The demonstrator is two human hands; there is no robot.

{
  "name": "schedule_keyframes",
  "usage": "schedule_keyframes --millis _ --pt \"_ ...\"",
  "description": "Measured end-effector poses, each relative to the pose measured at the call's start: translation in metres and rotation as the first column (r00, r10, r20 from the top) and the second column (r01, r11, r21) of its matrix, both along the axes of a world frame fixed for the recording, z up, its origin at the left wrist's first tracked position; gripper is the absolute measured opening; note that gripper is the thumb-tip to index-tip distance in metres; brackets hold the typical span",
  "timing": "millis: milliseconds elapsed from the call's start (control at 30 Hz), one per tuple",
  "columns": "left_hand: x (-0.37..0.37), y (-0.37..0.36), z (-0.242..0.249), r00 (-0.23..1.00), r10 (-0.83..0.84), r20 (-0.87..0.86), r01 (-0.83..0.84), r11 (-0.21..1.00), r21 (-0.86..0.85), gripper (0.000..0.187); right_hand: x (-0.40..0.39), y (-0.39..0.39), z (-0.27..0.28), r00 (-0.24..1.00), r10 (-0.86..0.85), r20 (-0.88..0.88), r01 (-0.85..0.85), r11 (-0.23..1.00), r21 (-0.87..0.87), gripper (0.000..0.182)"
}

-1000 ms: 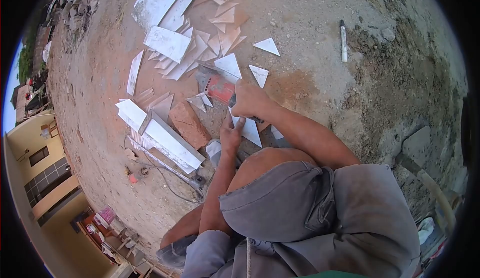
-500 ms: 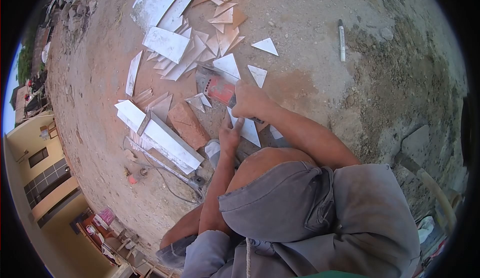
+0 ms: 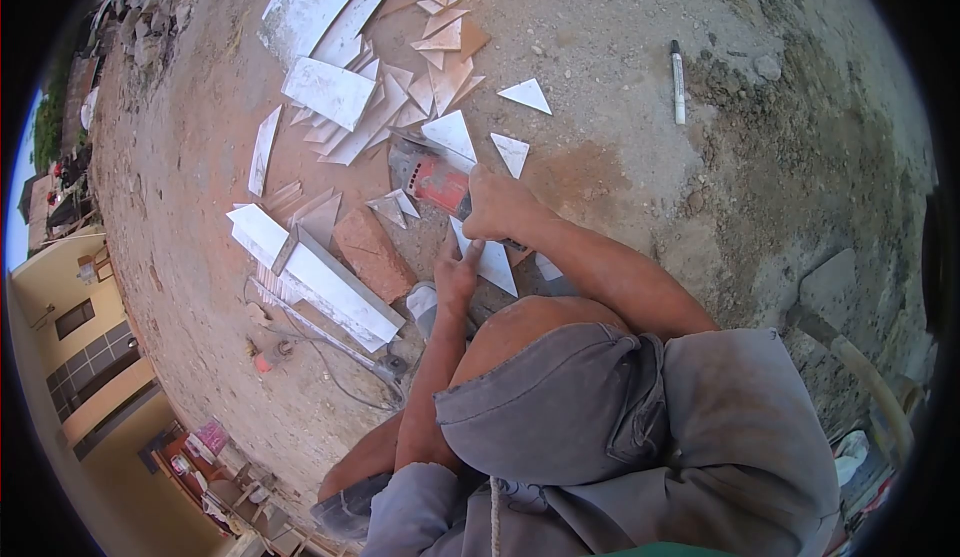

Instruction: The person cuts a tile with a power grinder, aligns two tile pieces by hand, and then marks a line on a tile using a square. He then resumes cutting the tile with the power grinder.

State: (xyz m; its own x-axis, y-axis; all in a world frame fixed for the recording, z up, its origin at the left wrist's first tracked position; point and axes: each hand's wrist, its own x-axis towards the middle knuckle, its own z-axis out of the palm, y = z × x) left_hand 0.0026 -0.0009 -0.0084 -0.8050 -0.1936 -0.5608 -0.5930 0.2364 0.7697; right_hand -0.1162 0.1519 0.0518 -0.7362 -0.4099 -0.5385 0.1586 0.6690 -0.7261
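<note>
Head view: right hand (image 3: 497, 204) on grinder (image 3: 432, 179), apparently at tile (image 3: 488, 257) edge.

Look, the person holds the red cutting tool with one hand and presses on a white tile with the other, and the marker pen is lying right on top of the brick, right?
Not quite. The marker pen lies alone on the bare ground, far from the brick. The head view shows it. The rest is right: the right hand grips the red cutting tool, and the left hand presses on a white tile.
</note>
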Motion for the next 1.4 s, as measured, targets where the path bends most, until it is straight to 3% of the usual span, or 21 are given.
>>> schedule_keyframes --millis 200,400,467,567,900,1100,1200,1300,1400 --pt "-0.003 0.007 0.014 0.995 0.046 0.090 -0.049 0.998 0.029 0.054 0.002 0.000 -0.005 1.000 0.011 -0.024 -0.011 1.000 0.008 0.059" --pt "0.001 0.000 -0.002 1.000 0.007 -0.022 -0.006 0.999 0.047 0.054 0.000 0.001 -0.008 0.999 0.032 -0.020 -0.031 0.999 0.025 0.063" --pt "0.003 -0.003 -0.007 0.998 -0.040 -0.050 0.037 0.998 -0.060 0.056 0.000 0.003 -0.006 0.999 0.045 -0.016 -0.045 0.999 0.031 0.064" --pt "0.005 -0.006 -0.017 0.996 -0.022 -0.091 0.021 1.000 -0.020 0.059 0.003 0.003 -0.009 0.999 0.050 -0.012 -0.050 0.998 0.042 0.065" --pt "0.002 -0.004 -0.005 0.997 -0.064 -0.040 0.063 0.997 -0.041 0.060 0.006 0.008 -0.008 0.998 0.056 0.007 -0.057 0.997 0.047 0.068" --pt "0.004 -0.005 -0.009 0.999 -0.027 -0.034 0.027 1.000 -0.006 0.063 0.006 0.008 -0.008 0.999 0.045 0.014 -0.046 0.998 0.037 0.067" --pt "0.004 -0.002 -0.004 0.999 0.011 0.047 -0.009 0.999 -0.045 0.067 0.007 0.010 -0.004 0.999 0.031 0.017 -0.032 0.999 0.033 0.067" --pt "0.005 -0.003 -0.006 1.000 0.014 0.025 -0.014 1.000 -0.013 0.069 0.008 0.015 0.003 0.998 0.057 0.023 -0.058 0.998 0.029 0.064" --pt "0.005 -0.003 -0.011 0.999 -0.009 -0.053 0.004 0.996 -0.086 0.067 0.010 0.017 0.004 0.998 0.061 0.010 -0.061 0.998 0.030 0.064"
